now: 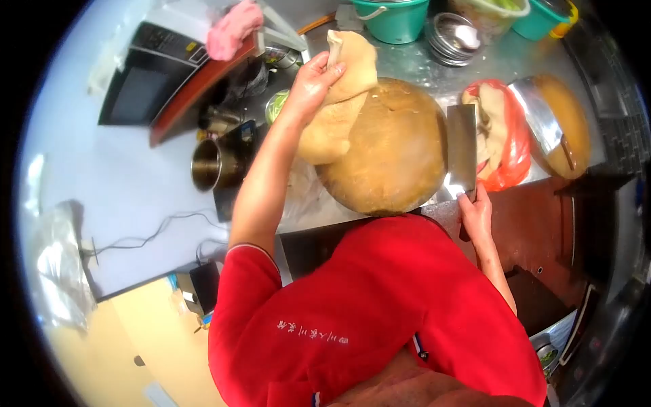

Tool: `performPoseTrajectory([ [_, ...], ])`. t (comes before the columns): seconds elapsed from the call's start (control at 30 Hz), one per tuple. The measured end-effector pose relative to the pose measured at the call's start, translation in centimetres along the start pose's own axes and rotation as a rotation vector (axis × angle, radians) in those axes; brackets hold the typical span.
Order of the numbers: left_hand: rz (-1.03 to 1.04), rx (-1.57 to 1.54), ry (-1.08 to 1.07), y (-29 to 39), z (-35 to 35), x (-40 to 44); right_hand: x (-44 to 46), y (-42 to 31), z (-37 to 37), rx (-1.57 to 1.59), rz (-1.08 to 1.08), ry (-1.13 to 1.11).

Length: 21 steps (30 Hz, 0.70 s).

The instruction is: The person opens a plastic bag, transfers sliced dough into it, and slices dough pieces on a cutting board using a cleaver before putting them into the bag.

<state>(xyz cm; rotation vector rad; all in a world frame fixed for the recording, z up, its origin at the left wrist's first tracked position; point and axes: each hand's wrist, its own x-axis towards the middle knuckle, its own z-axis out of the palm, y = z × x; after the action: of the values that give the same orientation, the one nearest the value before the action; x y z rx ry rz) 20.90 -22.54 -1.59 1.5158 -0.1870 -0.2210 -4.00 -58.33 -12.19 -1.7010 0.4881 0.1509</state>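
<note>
My left hand [314,85] is closed on the upper edge of a floppy, pale tan piece of skin or meat [356,64]. This piece hangs over the left part of a round wooden chopping board [400,149]; its exact kind is unclear. At the board's right side, my right hand [477,214] grips the handle of a cleaver [462,146], whose broad blade points away from me. Just beyond the blade lies a red plastic bag [519,146], open, with similar pale pieces [494,119] inside.
A second round board [566,122] with another cleaver [539,112] on it lies at the far right. Along the back stand a green bucket [397,20] and stacked metal bowls [451,44]. To the left are a metal pot [205,166] and a microwave [149,74].
</note>
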Motion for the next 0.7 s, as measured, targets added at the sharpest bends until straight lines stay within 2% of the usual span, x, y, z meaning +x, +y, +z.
performPoseTrajectory([
  [0.2,0.142,-0.094,0.072,0.5,-0.9,-2.4,-1.6,-1.8,3.4,0.020,-0.003,-0.007],
  [0.3,0.150,0.007,0.012,0.1,-0.9,-4.2,-2.7,-1.7,4.2,-0.049,0.035,-0.032],
  [0.37,0.008,0.226,0.018,-0.3,0.5,-7.2,-3.7,-1.6,4.5,-0.128,0.042,-0.014],
  [0.43,0.483,0.618,-0.284,-5.6,0.2,-9.0,-4.7,-1.1,5.1,-0.181,0.059,0.004],
  [0.5,0.447,0.823,-0.419,-10.2,-0.1,-12.1,-5.5,-0.5,5.5,-0.193,0.095,0.024],
  [0.57,0.313,0.858,-0.542,-14.5,-1.0,-15.4,-6.5,-0.8,6.4,-0.180,0.098,0.060],
  [0.6,0.239,0.763,-0.555,-16.1,-1.7,-17.0,-6.7,-0.8,6.5,-0.190,0.090,0.054],
  [0.7,0.206,0.634,-0.523,-16.1,-3.6,-19.4,-6.9,-1.2,7.1,-0.294,0.070,0.059],
])
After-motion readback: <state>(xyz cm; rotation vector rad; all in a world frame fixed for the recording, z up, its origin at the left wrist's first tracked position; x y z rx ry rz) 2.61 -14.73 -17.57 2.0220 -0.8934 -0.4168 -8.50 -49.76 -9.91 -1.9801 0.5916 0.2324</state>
